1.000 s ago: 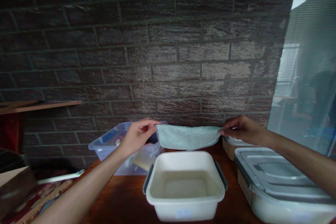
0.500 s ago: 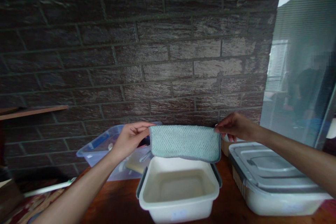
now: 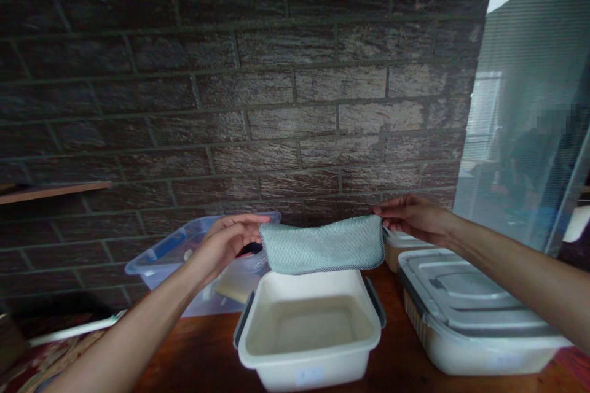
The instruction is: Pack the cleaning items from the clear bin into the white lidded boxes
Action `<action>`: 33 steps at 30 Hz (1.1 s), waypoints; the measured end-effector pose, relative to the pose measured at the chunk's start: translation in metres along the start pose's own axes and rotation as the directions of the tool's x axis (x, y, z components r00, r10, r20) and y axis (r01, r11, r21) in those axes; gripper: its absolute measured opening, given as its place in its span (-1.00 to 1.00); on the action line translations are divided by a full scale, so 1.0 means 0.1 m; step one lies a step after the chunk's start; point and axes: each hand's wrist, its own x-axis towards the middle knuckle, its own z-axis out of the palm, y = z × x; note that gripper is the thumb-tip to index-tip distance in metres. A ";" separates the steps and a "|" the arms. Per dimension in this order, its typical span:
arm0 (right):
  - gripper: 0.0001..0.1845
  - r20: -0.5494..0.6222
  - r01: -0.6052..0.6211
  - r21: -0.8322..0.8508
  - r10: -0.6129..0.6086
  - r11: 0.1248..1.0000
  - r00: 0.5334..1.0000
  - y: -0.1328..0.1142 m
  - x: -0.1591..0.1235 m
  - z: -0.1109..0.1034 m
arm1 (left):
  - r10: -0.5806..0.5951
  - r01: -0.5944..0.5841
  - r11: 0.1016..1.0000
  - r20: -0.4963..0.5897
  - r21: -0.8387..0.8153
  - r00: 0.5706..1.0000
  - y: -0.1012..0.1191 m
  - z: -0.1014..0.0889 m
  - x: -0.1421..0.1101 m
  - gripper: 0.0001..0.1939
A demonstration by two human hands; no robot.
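A light green waffle-textured cloth (image 3: pixel 322 247) with a dark stitched edge hangs stretched in the air between my two hands. My left hand (image 3: pixel 228 242) pinches its left corner and my right hand (image 3: pixel 412 217) pinches its right corner. The cloth is held just above the far rim of an open white plastic tub (image 3: pixel 308 363), which has dark handles and nothing visible inside.
A clear plastic bin (image 3: pixel 177 252) with items inside stands behind the tub at left. A lidded white container (image 3: pixel 465 301) sits at right, another one behind it. All rest on a brown wooden table (image 3: pixel 203 350) against a dark brick wall. A glass pane stands at right.
The cloth swung from nearly flat to hanging down, then folded up shorter. Both hands kept hold of its corners, and my view shifted slightly so the tub sits further left.
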 end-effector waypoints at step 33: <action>-0.42 0.015 0.207 -0.347 -0.215 0.915 0.976 0.09 -0.04 0.05 | 0.283 -0.241 0.705 0.047 0.667 0.958 0.15 0.14 -0.14 -0.72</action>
